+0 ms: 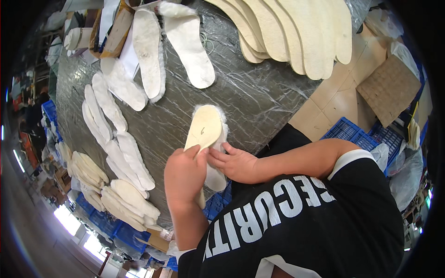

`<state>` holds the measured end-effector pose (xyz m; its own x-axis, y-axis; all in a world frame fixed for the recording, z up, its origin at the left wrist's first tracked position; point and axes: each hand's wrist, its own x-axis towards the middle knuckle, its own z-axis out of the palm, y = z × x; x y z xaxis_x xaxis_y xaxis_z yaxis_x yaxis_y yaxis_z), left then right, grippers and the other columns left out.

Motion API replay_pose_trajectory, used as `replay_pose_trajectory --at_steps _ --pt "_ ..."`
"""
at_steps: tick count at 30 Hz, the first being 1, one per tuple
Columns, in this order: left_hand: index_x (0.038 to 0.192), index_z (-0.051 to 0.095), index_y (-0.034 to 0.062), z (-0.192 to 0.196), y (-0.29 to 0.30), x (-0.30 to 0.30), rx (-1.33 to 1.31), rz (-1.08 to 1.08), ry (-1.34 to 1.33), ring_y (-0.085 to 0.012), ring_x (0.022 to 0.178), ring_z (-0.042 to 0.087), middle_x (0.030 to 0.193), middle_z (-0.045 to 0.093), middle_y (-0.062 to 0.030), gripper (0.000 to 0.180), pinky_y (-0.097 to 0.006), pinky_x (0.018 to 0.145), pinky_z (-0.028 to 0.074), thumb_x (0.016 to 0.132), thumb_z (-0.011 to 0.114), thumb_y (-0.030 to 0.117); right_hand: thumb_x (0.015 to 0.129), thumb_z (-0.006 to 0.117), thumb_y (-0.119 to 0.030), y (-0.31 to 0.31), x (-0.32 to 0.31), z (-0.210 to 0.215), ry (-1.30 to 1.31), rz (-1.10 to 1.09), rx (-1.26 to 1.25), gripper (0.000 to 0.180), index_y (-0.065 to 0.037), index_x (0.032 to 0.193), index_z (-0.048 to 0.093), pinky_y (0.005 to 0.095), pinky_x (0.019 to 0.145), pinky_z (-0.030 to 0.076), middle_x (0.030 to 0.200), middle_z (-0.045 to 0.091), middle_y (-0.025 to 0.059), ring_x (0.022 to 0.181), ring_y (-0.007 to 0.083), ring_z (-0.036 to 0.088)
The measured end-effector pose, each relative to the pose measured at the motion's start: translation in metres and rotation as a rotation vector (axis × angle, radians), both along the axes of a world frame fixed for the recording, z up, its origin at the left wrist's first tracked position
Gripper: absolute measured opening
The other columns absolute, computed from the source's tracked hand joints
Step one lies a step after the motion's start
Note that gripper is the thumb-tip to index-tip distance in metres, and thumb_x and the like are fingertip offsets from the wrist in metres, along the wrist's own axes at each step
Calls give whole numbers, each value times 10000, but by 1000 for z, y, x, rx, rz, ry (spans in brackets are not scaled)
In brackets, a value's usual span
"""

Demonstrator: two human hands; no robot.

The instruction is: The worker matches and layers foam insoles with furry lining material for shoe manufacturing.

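Note:
My left hand (186, 173) is closed on a cream insole (204, 126) with a small handwritten mark, its thumb and fingers pinching the insole's middle. Beneath that insole lies a white fleecy insole (214, 180), its fluffy rim showing along the right side and its lower end below my hands. My right hand (237, 164) rests against the pair with fingers stretched out and thumb apart, their tips over the fleecy insole and close to my left fingers. Both insoles are at the near edge of the table (162, 120). The undersides and part of the cream insole's lower end are hidden.
Large cream insoles (296, 32) overlap in a fan at the far right. White fleecy insoles (148, 53) lie at the back, and several more (132, 157) run down the left side. Cream pairs (127, 204) sit near left. Blue crates (354, 134) stand right, beside cardboard (390, 90).

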<state>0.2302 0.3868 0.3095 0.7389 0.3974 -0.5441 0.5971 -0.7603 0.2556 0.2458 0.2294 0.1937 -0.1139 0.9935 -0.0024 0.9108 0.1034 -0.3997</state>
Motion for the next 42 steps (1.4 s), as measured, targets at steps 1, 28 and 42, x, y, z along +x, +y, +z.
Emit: replay_pose_trajectory --at_steps 1,28,42 --pt "978 700 -27 -2 -5 -1 45 -43 -16 -395 796 628 854 651 -250 302 -413 711 493 851 632 239 807 567 -255 -1 -1 -1 -1 -3 -2 380 -43 1096 692 479 1069 223 1427 400 165 1389 337 246" --pt "995 705 18 -31 -36 -24 191 -28 -46 -382 780 617 817 616 -223 364 -426 692 516 798 672 322 773 565 -277 -14 -9 11 -191 113 93 339 -90 1000 736 380 923 322 1207 570 64 1182 311 433" --pt "1000 695 -38 -37 -46 -23 226 16 -144 -391 756 616 784 618 -242 390 -441 680 491 799 680 296 766 568 -283 -18 -17 -6 0 201 164 309 -104 938 751 375 899 316 1097 634 59 1102 260 464"
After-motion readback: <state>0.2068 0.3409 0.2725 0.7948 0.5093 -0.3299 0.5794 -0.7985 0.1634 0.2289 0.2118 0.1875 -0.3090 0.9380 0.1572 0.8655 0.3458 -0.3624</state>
